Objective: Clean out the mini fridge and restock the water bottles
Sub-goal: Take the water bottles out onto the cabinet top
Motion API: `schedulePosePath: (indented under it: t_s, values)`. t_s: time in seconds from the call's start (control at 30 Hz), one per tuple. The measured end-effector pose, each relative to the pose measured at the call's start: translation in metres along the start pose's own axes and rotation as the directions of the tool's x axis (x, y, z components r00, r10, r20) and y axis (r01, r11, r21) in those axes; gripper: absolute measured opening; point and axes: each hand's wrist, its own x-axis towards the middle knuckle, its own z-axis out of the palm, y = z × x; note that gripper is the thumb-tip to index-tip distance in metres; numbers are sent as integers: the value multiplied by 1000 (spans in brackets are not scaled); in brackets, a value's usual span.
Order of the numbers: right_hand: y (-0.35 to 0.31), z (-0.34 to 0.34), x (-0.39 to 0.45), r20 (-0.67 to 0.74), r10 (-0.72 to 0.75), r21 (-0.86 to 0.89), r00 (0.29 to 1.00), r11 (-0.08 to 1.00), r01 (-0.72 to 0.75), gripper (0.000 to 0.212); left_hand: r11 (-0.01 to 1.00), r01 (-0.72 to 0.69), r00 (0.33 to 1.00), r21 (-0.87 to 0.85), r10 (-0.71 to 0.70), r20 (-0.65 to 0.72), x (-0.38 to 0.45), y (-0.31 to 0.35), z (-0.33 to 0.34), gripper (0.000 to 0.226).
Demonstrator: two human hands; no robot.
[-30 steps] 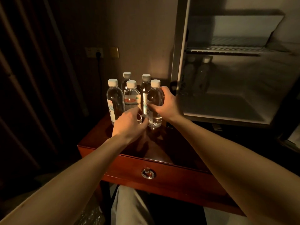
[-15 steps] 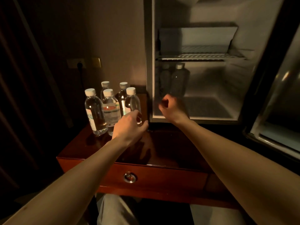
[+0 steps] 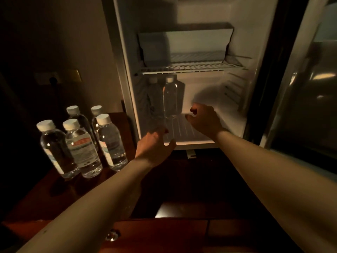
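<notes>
Both bare forearms extend forward over the dark red wooden side table [image 3: 45, 201]. Left hand [image 3: 155, 145] is at the white mini fridge [image 3: 193, 110] sill, fingers loosely spread, empty. Right hand [image 3: 204, 120] is inside, fingers curled apart, empty, near two clear plastic bottles [image 3: 170, 97] at back-left. Five white-capped water bottles [image 3: 82, 143] stand clustered on the table, left.

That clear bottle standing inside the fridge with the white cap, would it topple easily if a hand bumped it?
Probably, yes. The bottle in the fridge is tall and narrow and stands upright on a ribbed floor, so a nudge near the cap could tip it. It looks clear throughout; whether it is full or empty I cannot tell. On its side, its round body would likely roll.
</notes>
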Motion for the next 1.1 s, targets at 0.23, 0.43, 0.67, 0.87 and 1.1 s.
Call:
schedulePosePath:
  t_s: [0.23, 0.43, 0.67, 0.87, 1.1]
  values:
    - [13, 14, 46, 89, 47, 14, 995, 999, -49, 64, 997, 68, 995, 40, -71, 69, 46, -2, 22, 49]
    - [8, 30, 85, 89, -8, 104, 996, 995, -1, 58, 987, 143, 987, 77, -148, 69, 77, -14, 35, 48]
    - [-12, 55, 118, 39, -22, 304, 999, 953, 9, 86, 992, 126, 990, -28, -124, 64, 88, -24, 40, 46]
    - [-21, 72, 128, -48, -6, 315, 999, 949, 21, 74, 981, 164, 986, -108, -160, 40, 95, -30, 40, 53]
    - [-8, 59, 118, -147, -12, 276, 989, 960, 53, 71, 978, 177, 982, -113, -183, -48, 107, -22, 37, 72]
